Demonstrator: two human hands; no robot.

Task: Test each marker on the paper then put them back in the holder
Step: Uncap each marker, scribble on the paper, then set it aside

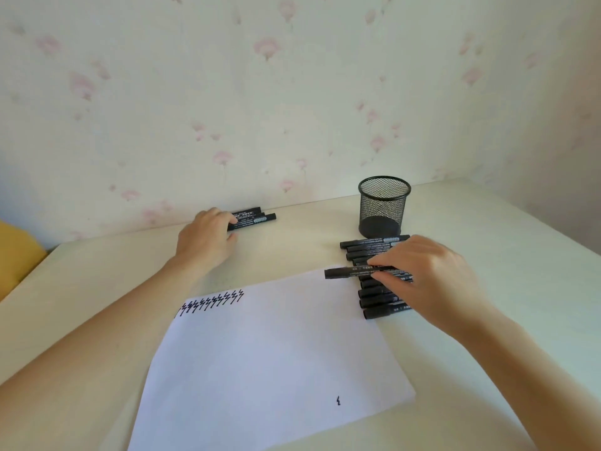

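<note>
a marker (357,272) is pinched by the right hand (429,281) above the row (377,297) at right of centre. two markers (252,218) at upper centre are touched by the left hand (205,239), its grip unclear. uncapping over the paper (260,369) is judged next; the holder (383,206) stands empty.

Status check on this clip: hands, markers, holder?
Right hand pinches one marker from the row. Left hand touches two markers by the wall. Holder looks empty. Nothing blocking.

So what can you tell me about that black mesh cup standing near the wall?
The holder is a round cup of black wire mesh, as it looks metal, with a solid dark base and a plain rim. It stands upright on the pale table, close to the flowered wall, just behind a row of black markers. Through the mesh it looks empty. Neither hand touches it.
</note>
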